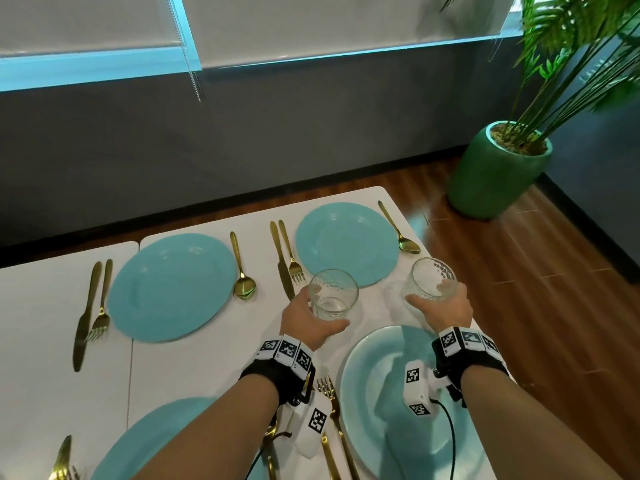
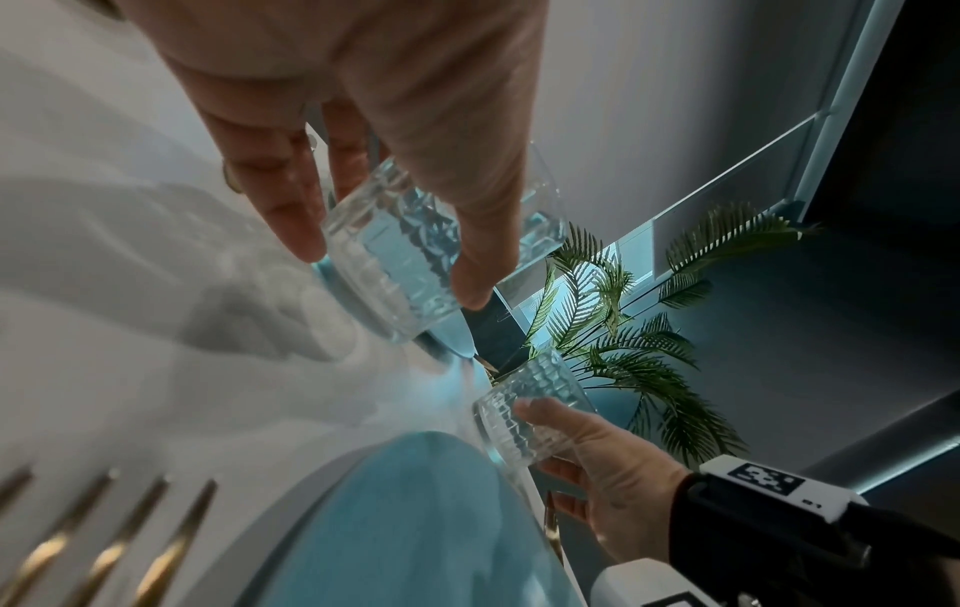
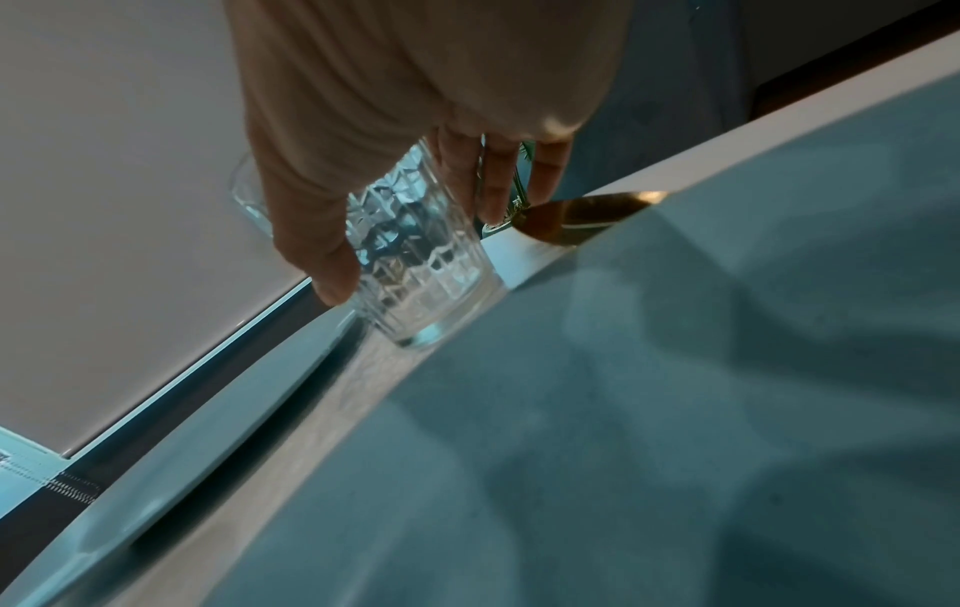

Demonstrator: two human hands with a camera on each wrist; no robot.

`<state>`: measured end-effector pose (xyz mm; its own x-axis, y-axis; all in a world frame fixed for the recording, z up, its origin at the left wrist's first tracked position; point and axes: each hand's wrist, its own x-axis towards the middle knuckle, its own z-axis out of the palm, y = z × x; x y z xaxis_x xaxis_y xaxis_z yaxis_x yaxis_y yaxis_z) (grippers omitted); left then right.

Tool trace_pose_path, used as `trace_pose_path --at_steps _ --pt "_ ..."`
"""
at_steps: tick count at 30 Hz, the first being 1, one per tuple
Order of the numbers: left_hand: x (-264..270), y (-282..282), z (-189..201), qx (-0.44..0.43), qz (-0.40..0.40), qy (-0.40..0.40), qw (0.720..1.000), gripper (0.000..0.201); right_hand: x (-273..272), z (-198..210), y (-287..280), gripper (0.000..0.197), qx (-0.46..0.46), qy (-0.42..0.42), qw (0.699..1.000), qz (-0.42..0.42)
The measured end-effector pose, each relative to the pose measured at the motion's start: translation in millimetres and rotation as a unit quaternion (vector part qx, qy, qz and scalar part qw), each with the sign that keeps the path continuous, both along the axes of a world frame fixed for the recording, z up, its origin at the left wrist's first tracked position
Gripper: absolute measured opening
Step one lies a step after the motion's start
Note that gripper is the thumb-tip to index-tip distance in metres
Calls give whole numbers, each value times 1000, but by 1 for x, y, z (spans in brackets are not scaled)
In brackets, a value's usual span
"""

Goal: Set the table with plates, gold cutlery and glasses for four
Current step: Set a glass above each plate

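Observation:
Four turquoise plates lie on the white table (image 1: 194, 362): far left (image 1: 171, 287), far right (image 1: 346, 244), near right (image 1: 381, 386), near left (image 1: 156, 441). Gold knives, forks (image 1: 294, 261) and spoons (image 1: 244, 271) flank the far plates. My left hand (image 1: 311, 318) grips a clear patterned glass (image 1: 332, 296) low over the table, just in front of the far right plate. The right hand (image 1: 441, 308) grips a second glass (image 1: 429, 280) between the two right-hand plates, near the table's right edge. The wrist views show fingers curled round each glass (image 2: 395, 254) (image 3: 415, 263).
Near forks (image 1: 329, 393) lie between the two near plates under my left wrist. A gold spoon (image 1: 398, 230) lies right of the far right plate. A green pot with a palm (image 1: 498, 174) stands on the wooden floor beyond the table's right corner.

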<state>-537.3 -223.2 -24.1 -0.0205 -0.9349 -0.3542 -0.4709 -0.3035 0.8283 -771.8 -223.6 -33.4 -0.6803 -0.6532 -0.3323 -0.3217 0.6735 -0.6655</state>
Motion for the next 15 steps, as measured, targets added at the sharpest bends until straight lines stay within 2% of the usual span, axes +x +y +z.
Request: trace_pose_path --at_steps 3,15 --pt "-6 2 -3 7 -14 -7 1000 78 -3 0 6 103 19 9 1000 17" --pt "-18 7 -15 17 -45 -41 998 84 -13 13 25 118 6 11 998 57"
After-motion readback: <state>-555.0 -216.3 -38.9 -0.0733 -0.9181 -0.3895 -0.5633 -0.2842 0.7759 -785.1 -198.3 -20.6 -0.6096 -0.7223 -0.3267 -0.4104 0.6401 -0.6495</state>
